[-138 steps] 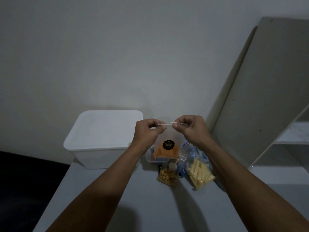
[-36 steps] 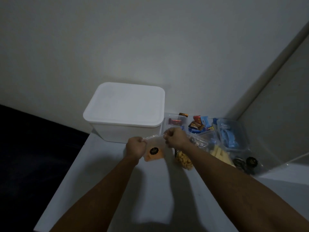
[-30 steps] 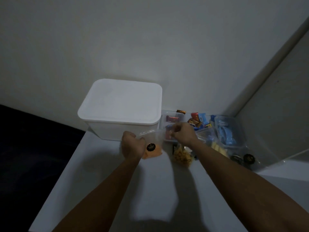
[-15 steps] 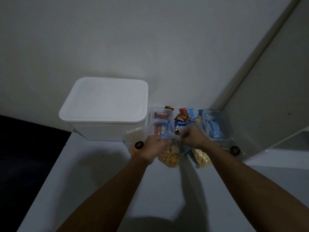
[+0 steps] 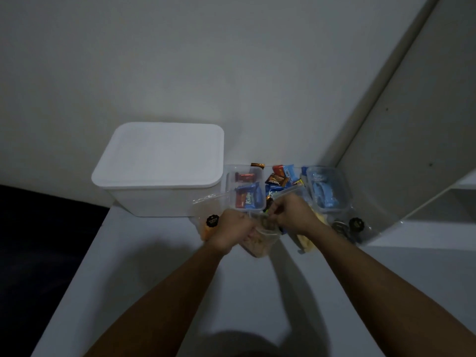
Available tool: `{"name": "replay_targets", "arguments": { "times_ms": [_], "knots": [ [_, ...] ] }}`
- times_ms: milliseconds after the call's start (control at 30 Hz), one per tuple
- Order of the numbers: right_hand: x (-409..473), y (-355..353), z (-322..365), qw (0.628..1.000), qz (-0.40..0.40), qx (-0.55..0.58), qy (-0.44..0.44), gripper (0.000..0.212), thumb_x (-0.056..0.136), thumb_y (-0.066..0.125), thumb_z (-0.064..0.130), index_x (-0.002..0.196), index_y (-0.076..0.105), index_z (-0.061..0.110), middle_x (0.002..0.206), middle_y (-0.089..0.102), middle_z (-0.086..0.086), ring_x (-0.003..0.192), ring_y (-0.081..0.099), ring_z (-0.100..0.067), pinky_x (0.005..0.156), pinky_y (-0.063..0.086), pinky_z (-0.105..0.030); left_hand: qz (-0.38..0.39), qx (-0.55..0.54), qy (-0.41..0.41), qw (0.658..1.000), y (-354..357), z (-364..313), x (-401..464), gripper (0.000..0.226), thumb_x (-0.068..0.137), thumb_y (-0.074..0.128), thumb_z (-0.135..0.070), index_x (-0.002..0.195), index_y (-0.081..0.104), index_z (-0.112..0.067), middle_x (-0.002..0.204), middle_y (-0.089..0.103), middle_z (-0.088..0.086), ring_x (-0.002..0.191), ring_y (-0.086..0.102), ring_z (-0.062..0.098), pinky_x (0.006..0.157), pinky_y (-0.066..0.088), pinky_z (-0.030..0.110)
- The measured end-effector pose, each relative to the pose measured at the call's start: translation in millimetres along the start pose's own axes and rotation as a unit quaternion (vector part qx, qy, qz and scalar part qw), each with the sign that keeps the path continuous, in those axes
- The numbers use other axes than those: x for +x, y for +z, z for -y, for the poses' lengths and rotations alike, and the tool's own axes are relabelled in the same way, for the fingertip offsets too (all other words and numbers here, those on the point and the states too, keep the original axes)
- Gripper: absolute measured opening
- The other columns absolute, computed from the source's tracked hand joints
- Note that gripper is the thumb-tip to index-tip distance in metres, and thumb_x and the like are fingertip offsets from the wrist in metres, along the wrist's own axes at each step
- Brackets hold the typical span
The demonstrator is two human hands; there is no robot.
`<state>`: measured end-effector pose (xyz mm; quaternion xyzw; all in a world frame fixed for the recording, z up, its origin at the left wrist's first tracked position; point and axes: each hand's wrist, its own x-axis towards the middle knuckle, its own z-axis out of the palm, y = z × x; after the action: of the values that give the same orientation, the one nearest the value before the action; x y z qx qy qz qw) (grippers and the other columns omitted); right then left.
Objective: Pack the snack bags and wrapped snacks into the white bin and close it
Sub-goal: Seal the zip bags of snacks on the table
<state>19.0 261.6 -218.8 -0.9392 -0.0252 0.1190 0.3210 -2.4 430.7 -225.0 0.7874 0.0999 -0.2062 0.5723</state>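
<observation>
The white bin (image 5: 144, 202) stands at the back left of the table with its lid (image 5: 162, 153) on. My left hand (image 5: 231, 231) and my right hand (image 5: 291, 213) both grip the top of a clear bag of yellow-brown snacks (image 5: 260, 244), just in front of the wrapped snacks. The orange snack bag (image 5: 208, 222) with a black round label lies against the bin's front, left of my left hand. Wrapped snacks (image 5: 248, 198) sit in a clear tray. A bag of pale sticks (image 5: 305, 243) lies under my right wrist.
A second clear tray (image 5: 327, 189) holds blue wrapped packs at the right. Dark round-labelled bags (image 5: 355, 225) lie beside a slanted white panel (image 5: 412, 124). The table's left edge (image 5: 77, 266) drops into darkness. The wall is close behind the bin.
The orange bag was set down in front of the bin and let go. Both hands moved right and took hold of the bag of yellow-brown snacks.
</observation>
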Motion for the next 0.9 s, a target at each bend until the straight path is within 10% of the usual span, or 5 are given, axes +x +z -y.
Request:
{"name": "replay_targets", "arguments": {
  "times_ms": [233, 333, 600, 900],
  "knots": [
    [1, -34, 25, 0.996, -0.054, -0.02, -0.071, 0.011, 0.086, 0.065, 0.009, 0.089, 0.076, 0.009, 0.08, 0.069, 0.003, 0.072, 0.061, -0.007, 0.074, 0.053, -0.026, -0.139, 0.0, 0.109, 0.984, -12, -23, -3, 0.009, 0.08, 0.069, -0.017, 0.077, 0.061, -0.02, 0.079, 0.062, -0.001, 0.074, 0.059, 0.016, 0.064, 0.049, 0.029],
    [6, -51, 32, 0.994, -0.049, -0.021, -0.094, 0.009, 0.085, 0.067, 0.01, 0.082, 0.076, 0.01, 0.073, 0.069, 0.002, 0.066, 0.062, -0.008, 0.076, 0.058, -0.035, -0.083, -0.047, 0.171, 0.981, -19, -37, -2, 0.028, 0.08, 0.067, 0.0, 0.102, 0.066, -0.018, 0.102, 0.064, -0.002, 0.09, 0.061, 0.01, 0.071, 0.056, 0.026],
    [0, -86, 48, 0.987, -0.061, 0.07, -0.128, 0.011, 0.083, 0.074, 0.022, 0.087, 0.076, 0.012, 0.076, 0.073, -0.001, 0.071, 0.069, -0.017, 0.072, 0.059, -0.039, -0.145, -0.036, 0.248, 0.957, -31, -66, 2, 0.016, 0.077, 0.076, -0.002, 0.07, 0.071, -0.017, 0.072, 0.069, -0.004, 0.073, 0.065, 0.01, 0.071, 0.054, 0.02],
    [-8, -87, 55, 0.973, -0.144, 0.127, -0.129, 0.021, 0.073, 0.08, 0.005, 0.078, 0.071, 0.023, 0.068, 0.069, 0.0, 0.062, 0.062, -0.011, 0.066, 0.057, -0.031, -0.106, -0.046, 0.269, 0.956, -38, -85, -6, 0.01, 0.079, 0.073, -0.004, 0.08, 0.068, -0.013, 0.085, 0.068, 0.003, 0.064, 0.061, -0.005, 0.058, 0.052, 0.016]
  ]
}}
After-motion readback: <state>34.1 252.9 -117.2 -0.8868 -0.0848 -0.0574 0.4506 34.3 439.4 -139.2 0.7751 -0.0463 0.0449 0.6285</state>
